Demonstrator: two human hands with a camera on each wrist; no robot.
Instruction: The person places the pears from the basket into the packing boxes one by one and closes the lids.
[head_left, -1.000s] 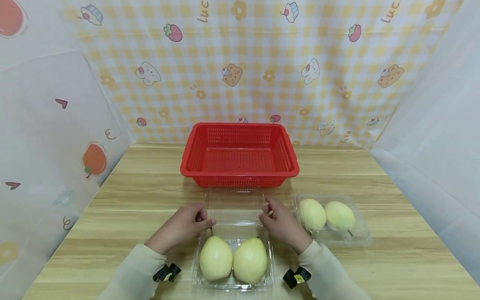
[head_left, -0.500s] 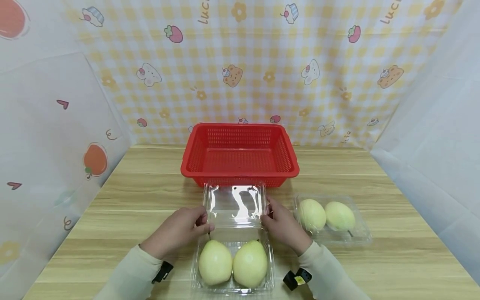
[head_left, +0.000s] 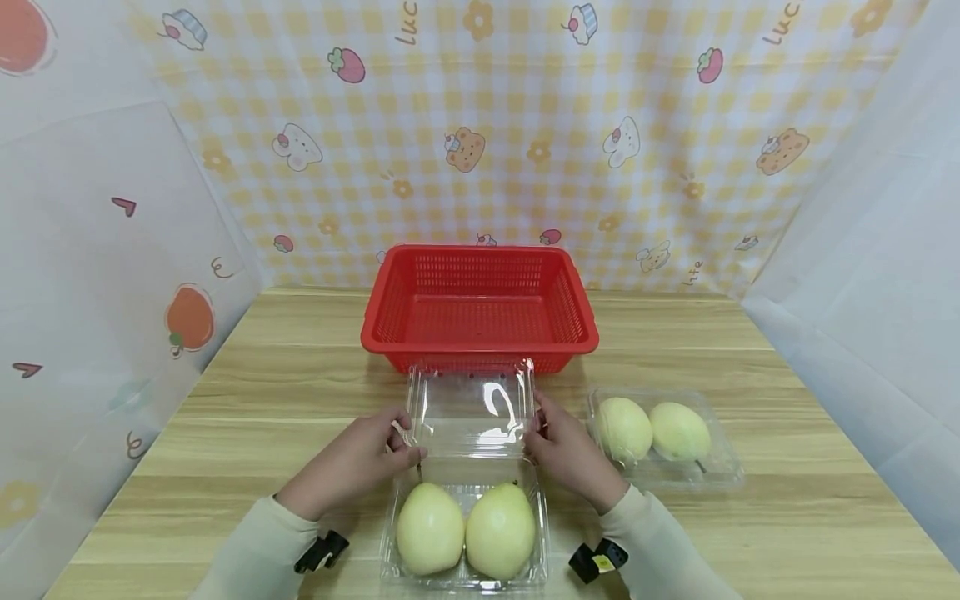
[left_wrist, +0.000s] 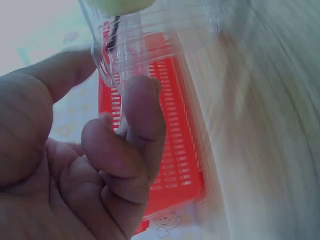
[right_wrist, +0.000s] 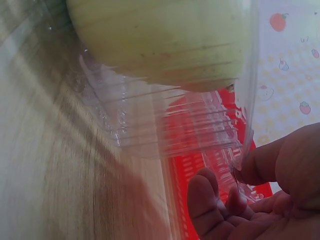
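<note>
Two pale yellow pears (head_left: 431, 529) sit side by side in the base of a clear plastic clamshell box (head_left: 542, 567), close in front of the person. Its see-through lid (head_left: 468, 412) stands partly raised behind them, overlapping the basket in the head view. At the lid's left edge, near the hinge, the left hand (head_left: 363, 458) pinches the plastic between thumb and curled fingers. On the opposite edge the right hand (head_left: 566, 450) does the same; the right wrist view shows the thin lid edge (right_wrist: 235, 175) between thumb and fingertips.
Behind the lid stands a red plastic basket (head_left: 480, 346) with slotted walls and nothing in it. To the right lies a second clear box (head_left: 723, 467), closed over two more pears (head_left: 678, 431). A patterned cloth (head_left: 517, 125) hangs at the table's back edge.
The lid has tilted up from lying far back, and glare now shows on it. Both hands stay at its edges, and the box with its pears has shifted slightly toward the person.
</note>
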